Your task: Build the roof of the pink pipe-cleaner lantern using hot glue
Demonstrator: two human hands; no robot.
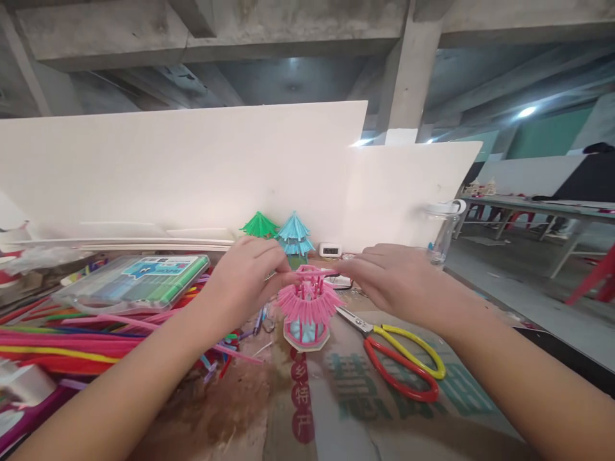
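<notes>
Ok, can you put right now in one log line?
left hand: at top of pink model; right hand: at top's other side; pink model: upright; scissors: beside it, untouched

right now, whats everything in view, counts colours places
pink model: one, pink, centre
green model: one, green, rear centre
blue model: one, light blue, right of green model
clock: one, white, behind pink model
scissors: one pair, red and yellow handles, right of pink model
bottle: one, clear, right rear
marker case: one, clear, left
fuzzy strips: many, mixed colours, left
cardboard: count unclear, brown, under scissors
white boards: two, white, rear
stools: at least two, red, right background
left hand: one, bare, at pink model's top
right hand: one, bare, likewise
</notes>
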